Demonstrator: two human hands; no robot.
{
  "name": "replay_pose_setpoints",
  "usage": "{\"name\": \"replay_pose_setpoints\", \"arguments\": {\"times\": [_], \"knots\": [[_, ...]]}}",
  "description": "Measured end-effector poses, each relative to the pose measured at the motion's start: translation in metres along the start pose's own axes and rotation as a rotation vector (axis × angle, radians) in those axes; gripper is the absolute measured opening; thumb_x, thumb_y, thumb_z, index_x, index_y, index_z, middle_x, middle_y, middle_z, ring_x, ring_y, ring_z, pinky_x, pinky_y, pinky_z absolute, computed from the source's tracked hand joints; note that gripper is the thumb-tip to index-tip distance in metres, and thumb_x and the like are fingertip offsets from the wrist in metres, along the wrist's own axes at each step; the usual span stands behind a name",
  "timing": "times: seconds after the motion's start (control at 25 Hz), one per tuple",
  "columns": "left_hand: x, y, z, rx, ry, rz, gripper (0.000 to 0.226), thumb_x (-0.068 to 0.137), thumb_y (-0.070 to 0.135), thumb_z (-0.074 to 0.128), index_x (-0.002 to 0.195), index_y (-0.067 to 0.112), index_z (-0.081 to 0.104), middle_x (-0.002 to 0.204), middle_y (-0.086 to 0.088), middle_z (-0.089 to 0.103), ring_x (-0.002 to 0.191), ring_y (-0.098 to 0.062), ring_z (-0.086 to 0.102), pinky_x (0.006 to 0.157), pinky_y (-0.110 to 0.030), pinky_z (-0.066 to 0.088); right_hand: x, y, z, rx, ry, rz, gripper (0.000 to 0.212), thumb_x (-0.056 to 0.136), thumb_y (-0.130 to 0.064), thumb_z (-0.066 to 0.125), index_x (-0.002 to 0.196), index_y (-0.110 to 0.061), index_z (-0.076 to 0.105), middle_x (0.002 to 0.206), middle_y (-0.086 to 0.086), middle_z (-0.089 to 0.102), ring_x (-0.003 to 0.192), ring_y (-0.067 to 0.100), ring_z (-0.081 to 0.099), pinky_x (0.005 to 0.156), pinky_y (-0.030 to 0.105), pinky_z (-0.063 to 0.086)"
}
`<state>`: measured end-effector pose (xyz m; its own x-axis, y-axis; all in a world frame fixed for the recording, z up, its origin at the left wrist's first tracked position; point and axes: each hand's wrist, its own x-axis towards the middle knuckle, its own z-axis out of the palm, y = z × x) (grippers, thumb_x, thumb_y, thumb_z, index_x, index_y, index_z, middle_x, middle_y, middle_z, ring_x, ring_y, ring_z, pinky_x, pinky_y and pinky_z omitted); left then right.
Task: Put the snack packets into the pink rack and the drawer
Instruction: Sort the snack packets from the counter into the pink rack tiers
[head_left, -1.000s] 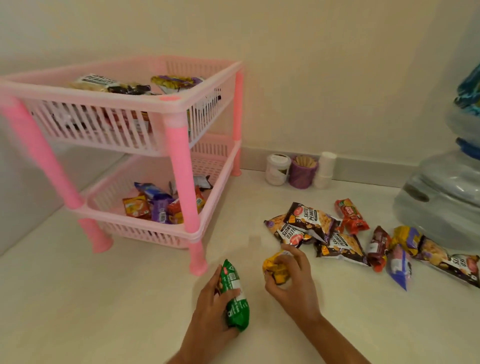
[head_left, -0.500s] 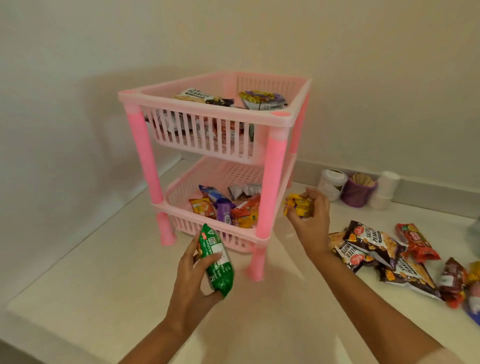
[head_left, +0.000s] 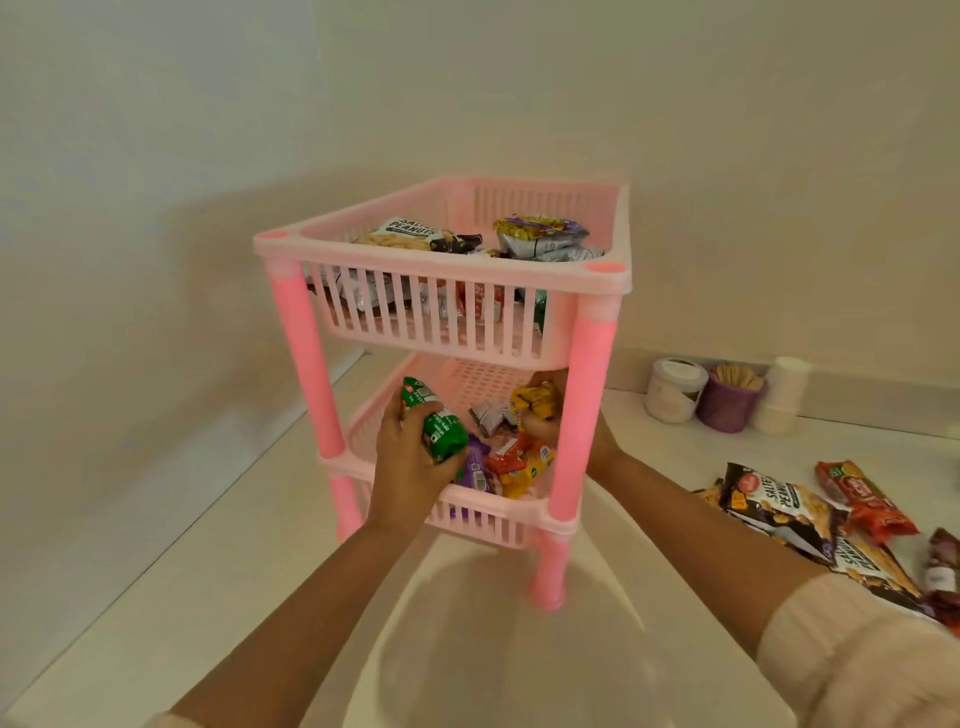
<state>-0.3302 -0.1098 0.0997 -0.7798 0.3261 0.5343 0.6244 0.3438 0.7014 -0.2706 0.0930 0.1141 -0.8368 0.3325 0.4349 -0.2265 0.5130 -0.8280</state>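
Note:
A two-tier pink rack (head_left: 582, 395) stands on the pale counter. Its top basket holds a salted-peanuts packet (head_left: 410, 234) and a purple-and-gold packet (head_left: 540, 236). My left hand (head_left: 410, 462) reaches over the front rim of the lower basket, shut on a green snack packet (head_left: 436, 421). My right hand (head_left: 545, 415) reaches into the lower basket from the right, partly hidden behind the front right leg, and holds a yellow snack packet (head_left: 535, 400). Orange, purple and silver packets (head_left: 519, 460) lie in the lower basket. No drawer is in view.
More snack packets (head_left: 784, 506) lie on the counter at the right, some cut off by the frame edge. A white jar (head_left: 675, 389), a purple cup of sticks (head_left: 732, 402) and a white container (head_left: 784, 395) stand against the back wall.
Both hands have moved from the counter into the lower basket, each carrying its packet. The view has shifted left, so the rack now sits in the middle.

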Motion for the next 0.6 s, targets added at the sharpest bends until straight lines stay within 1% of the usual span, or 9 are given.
{"name": "replay_pose_setpoints", "arguments": {"times": [0.08, 0.12, 0.16, 0.24, 0.28, 0.32, 0.4, 0.48, 0.6], "knots": [[0.018, -0.007, 0.006, 0.137, -0.045, -0.039, 0.058, 0.066, 0.019, 0.081, 0.116, 0.01, 0.054, 0.132, -0.013, 0.043, 0.116, -0.027, 0.045, 0.097, -0.033, 0.04, 0.005, 0.009, 0.009, -0.12, -0.014, 0.01, 0.053, 0.067, -0.03, 0.074, 0.11, -0.008, 0.053, 0.097, -0.012, 0.058, 0.088, -0.016, 0.053, 0.074, 0.0, 0.041], [0.025, -0.01, 0.009, 0.188, -0.085, -0.063, 0.058, 0.066, 0.021, 0.08, 0.117, 0.01, 0.054, 0.129, -0.014, 0.045, 0.113, -0.029, 0.047, 0.093, -0.034, 0.041, 0.005, 0.011, 0.011, -0.207, -0.009, 0.0, 0.056, 0.067, -0.035, 0.073, 0.112, -0.01, 0.053, 0.097, -0.024, 0.049, 0.091, -0.026, 0.045, 0.073, -0.007, 0.034], [0.03, -0.014, 0.012, 0.233, -0.14, -0.087, 0.058, 0.067, 0.023, 0.08, 0.117, 0.011, 0.053, 0.127, -0.015, 0.046, 0.11, -0.031, 0.048, 0.09, -0.035, 0.043, 0.007, 0.015, 0.012, -0.28, -0.012, -0.017, 0.058, 0.065, -0.039, 0.071, 0.112, -0.011, 0.054, 0.096, -0.029, 0.043, 0.092, -0.03, 0.039, 0.074, -0.009, 0.03], [0.041, -0.021, 0.018, 0.298, -0.243, -0.127, 0.058, 0.068, 0.026, 0.079, 0.118, 0.014, 0.051, 0.127, -0.016, 0.045, 0.11, -0.033, 0.049, 0.092, -0.039, 0.046, 0.012, 0.017, 0.012, -0.415, -0.079, -0.039, 0.063, 0.062, -0.049, 0.062, 0.113, -0.012, 0.054, 0.098, -0.026, 0.043, 0.089, -0.021, 0.041, 0.079, -0.003, 0.03], [0.044, -0.023, 0.02, 0.314, -0.274, -0.134, 0.058, 0.068, 0.026, 0.078, 0.118, 0.015, 0.05, 0.129, -0.016, 0.043, 0.112, -0.033, 0.048, 0.095, -0.041, 0.046, 0.014, 0.018, 0.012, -0.48, -0.12, -0.02, 0.066, 0.063, -0.051, 0.059, 0.117, -0.014, 0.051, 0.104, -0.019, 0.048, 0.09, -0.014, 0.04, 0.083, 0.005, 0.034], [0.048, -0.025, 0.023, 0.327, -0.294, -0.128, 0.058, 0.069, 0.027, 0.078, 0.119, 0.016, 0.05, 0.132, -0.015, 0.041, 0.114, -0.033, 0.047, 0.097, -0.043, 0.045, 0.016, 0.019, 0.013, -0.533, -0.155, -0.006, 0.068, 0.065, -0.052, 0.059, 0.122, -0.016, 0.048, 0.111, -0.009, 0.052, 0.095, -0.004, 0.041, 0.085, 0.015, 0.039], [0.052, -0.025, 0.027, 0.354, -0.329, -0.1, 0.058, 0.07, 0.025, 0.077, 0.119, 0.016, 0.049, 0.136, -0.015, 0.037, 0.117, -0.033, 0.045, 0.099, -0.043, 0.043, 0.021, 0.021, 0.013, -0.62, -0.208, 0.017, 0.065, 0.071, -0.045, 0.062, 0.126, -0.015, 0.045, 0.12, 0.005, 0.052, 0.1, 0.009, 0.044, 0.084, 0.025, 0.042], [0.055, -0.025, 0.03, 0.372, -0.365, -0.082, 0.057, 0.07, 0.024, 0.077, 0.119, 0.015, 0.049, 0.139, -0.016, 0.034, 0.118, -0.034, 0.044, 0.098, -0.043, 0.042, 0.025, 0.021, 0.015, -0.647, -0.244, 0.04, 0.059, 0.077, -0.034, 0.066, 0.128, -0.014, 0.043, 0.121, 0.008, 0.052, 0.099, 0.014, 0.048, 0.087, 0.028, 0.044], [0.059, -0.028, 0.031, 0.354, -0.398, -0.105, 0.057, 0.071, 0.022, 0.077, 0.12, 0.014, 0.049, 0.141, -0.016, 0.033, 0.123, -0.035, 0.042, 0.1, -0.04, 0.04, 0.025, 0.026, 0.016, -0.629, -0.208, 0.068, 0.064, 0.078, -0.041, 0.067, 0.131, -0.017, 0.04, 0.126, 0.002, 0.049, 0.11, 0.016, 0.047, 0.092, 0.029, 0.041]]}}
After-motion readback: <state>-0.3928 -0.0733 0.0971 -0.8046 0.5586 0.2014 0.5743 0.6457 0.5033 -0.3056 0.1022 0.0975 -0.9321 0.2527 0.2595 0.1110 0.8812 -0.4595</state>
